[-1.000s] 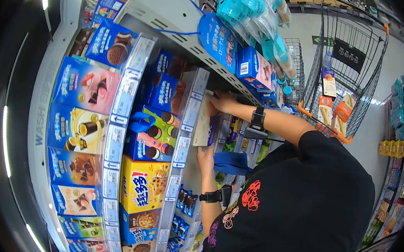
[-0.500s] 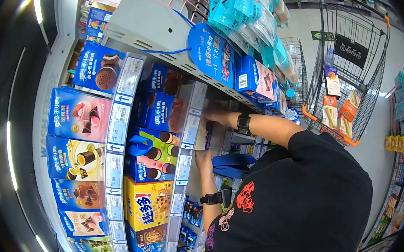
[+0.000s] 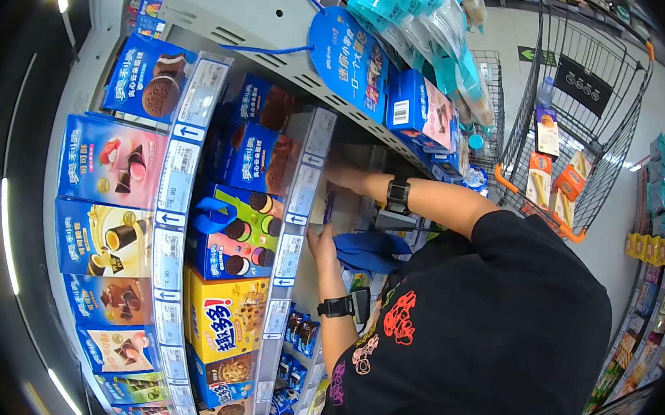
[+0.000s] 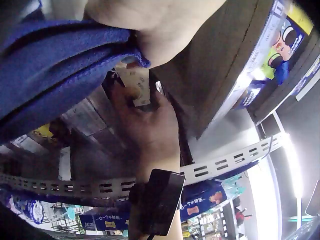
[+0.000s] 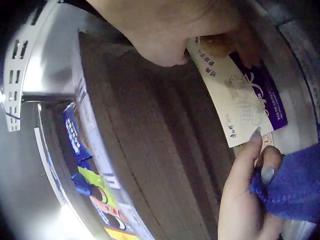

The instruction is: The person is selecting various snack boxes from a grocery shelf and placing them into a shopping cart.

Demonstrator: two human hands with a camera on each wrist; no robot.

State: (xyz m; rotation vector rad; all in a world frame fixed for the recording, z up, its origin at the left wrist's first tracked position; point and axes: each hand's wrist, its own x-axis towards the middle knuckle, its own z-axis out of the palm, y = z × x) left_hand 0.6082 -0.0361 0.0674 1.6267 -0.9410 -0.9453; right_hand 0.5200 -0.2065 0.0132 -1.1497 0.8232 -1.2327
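A cream-and-purple snack box (image 5: 235, 97) stands within a shelf level, seen best in the right wrist view. My right hand (image 3: 348, 177) reaches in behind the shelf front and grips the box by its upper part, thumb and fingers on either side. My left hand (image 3: 322, 247) is at the box's lower end, its thumb tip right at the lower edge. Curled fingers of that hand hold a blue cloth (image 5: 295, 185), which hangs off toward the body. In the head view the box is mostly hidden by the right hand and the shelf.
Blue cookie boxes (image 3: 117, 157) and a yellow cookie box (image 3: 228, 311) line the shelves left of the hands, behind price strips (image 3: 168, 257). A round blue sign (image 3: 349, 56) hangs above the right arm. A shopping cart (image 3: 572, 106) with several packages stands at upper right.
My right hand and the box have gone deeper behind the shelf front, so less of the box shows. My left hand stays at its lower end; the head view has shifted slightly.
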